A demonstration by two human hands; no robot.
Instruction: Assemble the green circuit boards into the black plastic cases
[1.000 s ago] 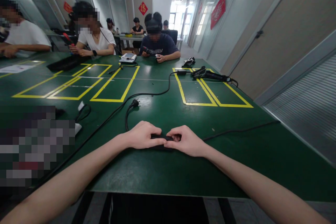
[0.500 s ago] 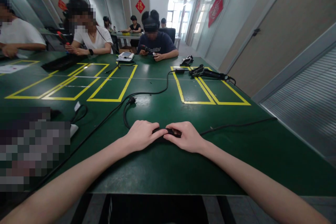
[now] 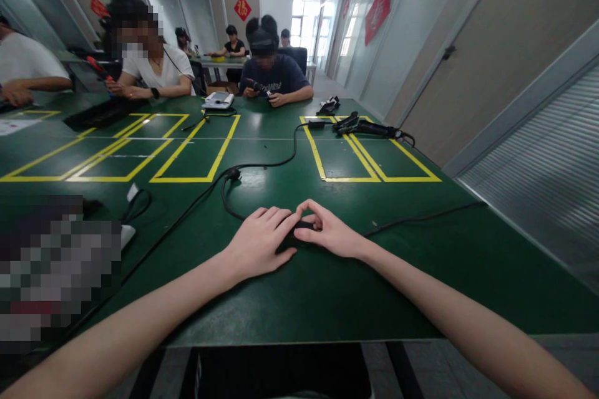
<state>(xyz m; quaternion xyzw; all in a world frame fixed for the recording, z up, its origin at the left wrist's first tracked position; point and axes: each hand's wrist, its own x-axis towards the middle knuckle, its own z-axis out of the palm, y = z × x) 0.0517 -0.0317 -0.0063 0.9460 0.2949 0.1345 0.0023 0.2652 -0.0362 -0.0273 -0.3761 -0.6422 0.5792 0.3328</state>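
Near the front middle of the green table [image 3: 299, 299], a small black object [image 3: 305, 225] shows between the two hands. My right hand [image 3: 327, 227] grips it between thumb and fingers. Over its left part lies my left hand [image 3: 262, 240], palm down, with the thumb apart from the fingers; what is under the palm is hidden. The fingertips of both hands meet or nearly meet. A black cable [image 3: 421, 219] runs off to the right from behind my right hand. Another cable with a black plug [image 3: 233, 174] curves behind my left hand.
Yellow tape rectangles [image 3: 210, 159] mark the table. Black gear [image 3: 374, 129] lies at the back right, a white device [image 3: 218, 100] at the back. A blurred item [image 3: 70, 268] is at the left. Across the table sit a person in dark blue [image 3: 274, 75] and a person in white [image 3: 159, 68].
My left hand has loosened its pinch; its fingers now lie flatter and its thumb has moved down, away from the object. My right index finger has risen. The view has shifted slightly.
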